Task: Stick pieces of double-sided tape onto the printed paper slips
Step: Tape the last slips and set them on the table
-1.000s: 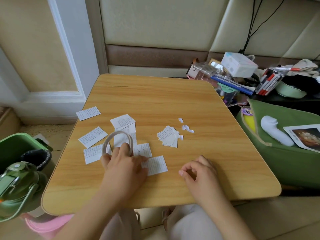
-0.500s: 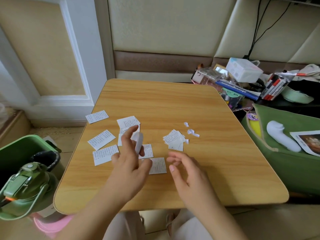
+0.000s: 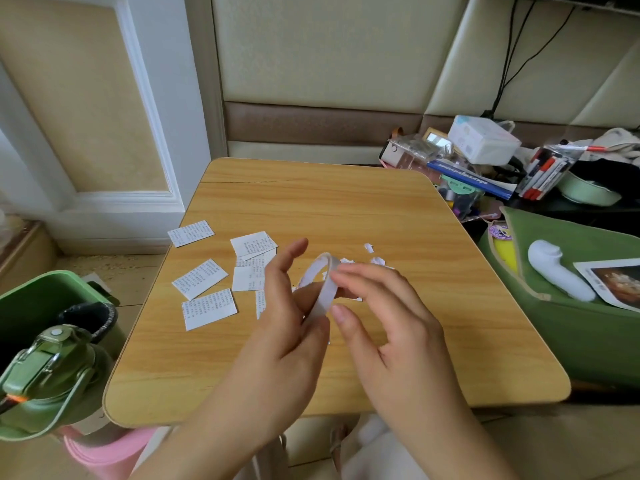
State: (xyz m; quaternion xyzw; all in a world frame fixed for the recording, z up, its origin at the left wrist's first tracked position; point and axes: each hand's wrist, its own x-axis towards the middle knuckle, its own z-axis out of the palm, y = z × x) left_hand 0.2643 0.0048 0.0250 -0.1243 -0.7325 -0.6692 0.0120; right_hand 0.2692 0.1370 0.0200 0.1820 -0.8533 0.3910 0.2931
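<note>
Above table (image 3: 346, 209) centre: left hand (image 3: 277, 341) grips tape roll (image 3: 323, 285), held on edge. Right hand (image 3: 388, 317) pinches roll's rim, at 3 o'clock. Paper slips (image 3: 207, 308) lie at 9 o'clock.

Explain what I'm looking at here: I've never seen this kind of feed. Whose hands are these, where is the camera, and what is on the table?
There is no machine. A person works bare-handed, and the one camera is worn on their head, looking forward and down. The left hand grips a roll of tape, lifted above the wooden table. The fingertips of the right hand touch the roll's outer rim, perhaps feeling for the tape's end; I cannot tell whether they pinch it. On the table lie printed paper slips, spread left of the hands, and small white scraps behind them. A green bin stands on the floor to the left.
</note>
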